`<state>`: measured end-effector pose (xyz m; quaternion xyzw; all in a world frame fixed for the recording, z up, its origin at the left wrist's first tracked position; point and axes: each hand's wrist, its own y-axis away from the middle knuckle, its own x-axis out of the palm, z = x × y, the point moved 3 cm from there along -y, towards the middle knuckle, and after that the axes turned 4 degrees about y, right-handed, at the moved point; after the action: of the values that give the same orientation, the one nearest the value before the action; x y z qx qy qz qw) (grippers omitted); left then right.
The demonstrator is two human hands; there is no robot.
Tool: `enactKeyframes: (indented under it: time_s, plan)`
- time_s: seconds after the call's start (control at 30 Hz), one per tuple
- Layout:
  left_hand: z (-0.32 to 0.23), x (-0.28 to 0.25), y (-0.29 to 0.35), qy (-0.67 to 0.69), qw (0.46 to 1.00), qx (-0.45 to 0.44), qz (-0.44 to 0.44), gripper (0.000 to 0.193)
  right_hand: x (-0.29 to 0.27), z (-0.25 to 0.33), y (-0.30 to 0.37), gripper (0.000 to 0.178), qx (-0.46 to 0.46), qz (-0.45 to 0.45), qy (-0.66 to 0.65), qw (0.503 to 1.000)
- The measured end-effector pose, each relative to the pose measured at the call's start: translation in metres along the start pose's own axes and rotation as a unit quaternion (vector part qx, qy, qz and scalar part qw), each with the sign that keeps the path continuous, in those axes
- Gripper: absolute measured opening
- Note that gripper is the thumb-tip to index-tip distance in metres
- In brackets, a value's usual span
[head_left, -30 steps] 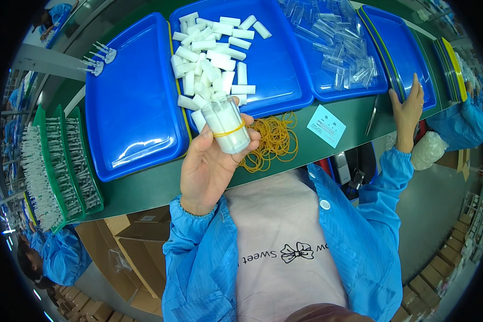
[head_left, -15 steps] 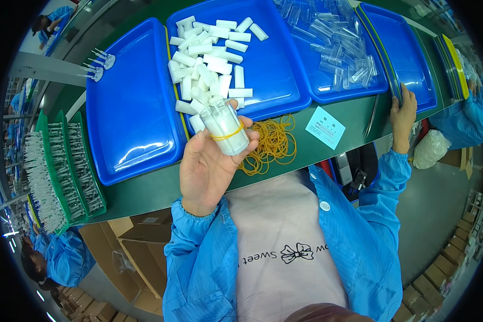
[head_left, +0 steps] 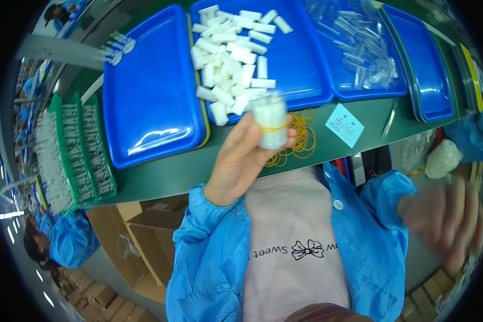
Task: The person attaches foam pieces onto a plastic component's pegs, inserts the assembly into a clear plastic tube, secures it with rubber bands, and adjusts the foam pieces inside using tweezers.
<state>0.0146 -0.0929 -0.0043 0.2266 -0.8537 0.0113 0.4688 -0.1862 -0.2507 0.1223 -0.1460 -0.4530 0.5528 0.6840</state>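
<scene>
My left hand (head_left: 240, 155) is closed around a bundle of clear plastic tubes with white pieces inside (head_left: 271, 115), held upright with a yellow rubber band round it. Behind the bundle, short white blocks (head_left: 231, 59) lie heaped in a blue tray (head_left: 300, 80). Yellow rubber bands (head_left: 304, 137) form a loose pile on the green table just right of that hand. My right hand (head_left: 443, 217) is off the table at the right, beside my blue sleeve; motion smears its fingers, and I see no object with it.
Clear plastic pieces (head_left: 370, 59) fill another blue tray. A bare blue tray (head_left: 150, 96) lies left, near green racks of thin white parts (head_left: 75, 150). Tweezers (head_left: 390, 118) and a light-blue card (head_left: 344, 125) rest near the table edge. An open carton (head_left: 145, 236) stands below.
My right hand has left the edge of the stacked trays and swung down and right, off the table. My left hand still holds the banded bundle. The whole view has shifted somewhat.
</scene>
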Motion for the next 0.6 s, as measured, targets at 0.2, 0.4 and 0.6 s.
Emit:
enactKeyframes:
  time_s: [0.2, 0.4, 0.6]
  plan:
    - [0.004, -0.001, 0.004, -0.011, 1.000, -0.016, -0.009, 0.067, 0.039, -0.035, -0.011, 0.012, 0.033, 0.212, -0.209, 0.954]
    - [-0.004, 0.003, 0.009, -0.070, 0.997, 0.004, -0.013, 0.079, 0.005, -0.032, 0.007, 0.012, -0.017, 0.059, 0.137, 0.989]
    - [-0.003, -0.010, 0.005, -0.043, 0.998, 0.002, 0.050, 0.069, -0.122, -0.027, 0.042, 0.022, 0.170, -0.215, 0.714, 0.645]
